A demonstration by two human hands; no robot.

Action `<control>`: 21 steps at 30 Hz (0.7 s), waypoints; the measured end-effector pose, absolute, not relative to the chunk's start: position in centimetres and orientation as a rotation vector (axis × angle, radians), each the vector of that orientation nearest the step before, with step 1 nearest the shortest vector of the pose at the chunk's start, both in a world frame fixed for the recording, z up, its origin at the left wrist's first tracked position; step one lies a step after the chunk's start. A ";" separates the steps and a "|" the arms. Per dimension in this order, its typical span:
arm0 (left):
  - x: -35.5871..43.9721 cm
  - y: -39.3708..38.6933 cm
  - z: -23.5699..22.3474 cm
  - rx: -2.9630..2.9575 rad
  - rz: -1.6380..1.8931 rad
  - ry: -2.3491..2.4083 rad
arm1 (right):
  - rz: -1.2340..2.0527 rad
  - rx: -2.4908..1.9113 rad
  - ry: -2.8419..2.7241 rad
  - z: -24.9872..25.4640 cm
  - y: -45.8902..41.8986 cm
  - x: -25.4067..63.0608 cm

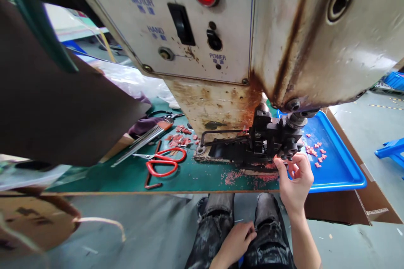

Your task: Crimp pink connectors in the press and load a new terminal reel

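My right hand [296,180] is at the front of the black tool head [267,134] of a press machine, with thumb and forefinger pinched close to its working point. A tiny red piece [275,157] shows at the thumb tip, partly hidden by the fingers and the tool. My left hand [237,237] rests over my lap, its fingers loosely curled; the inside of that hand is hidden. Red crumbs [232,177] lie scattered on the green tabletop [195,178] beside the tool base.
A blue tray [342,172] with small red pieces [312,150] stands right of the machine. Red-handled scissors [162,168], a hex key [153,185] and a brush [166,124] lie on the left. Above is a control panel [195,63]; cardboard boxes [336,206] flank the table.
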State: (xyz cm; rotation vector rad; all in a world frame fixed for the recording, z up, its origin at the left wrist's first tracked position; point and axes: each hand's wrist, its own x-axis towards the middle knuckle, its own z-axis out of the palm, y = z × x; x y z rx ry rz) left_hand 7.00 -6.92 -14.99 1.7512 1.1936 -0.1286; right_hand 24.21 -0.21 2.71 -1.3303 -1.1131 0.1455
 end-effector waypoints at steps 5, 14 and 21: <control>6.9 -7.1 -15.2 1.748 -0.114 1.188 | 0.138 -1.348 -1.064 2.4 -0.2 23.9; 6.6 -7.3 -15.0 1.781 -0.081 1.218 | -0.010 -1.281 -1.099 2.5 0.0 24.0; 6.4 -7.2 -14.6 1.794 -0.019 1.223 | -0.068 -1.093 -1.147 3.6 -3.7 23.9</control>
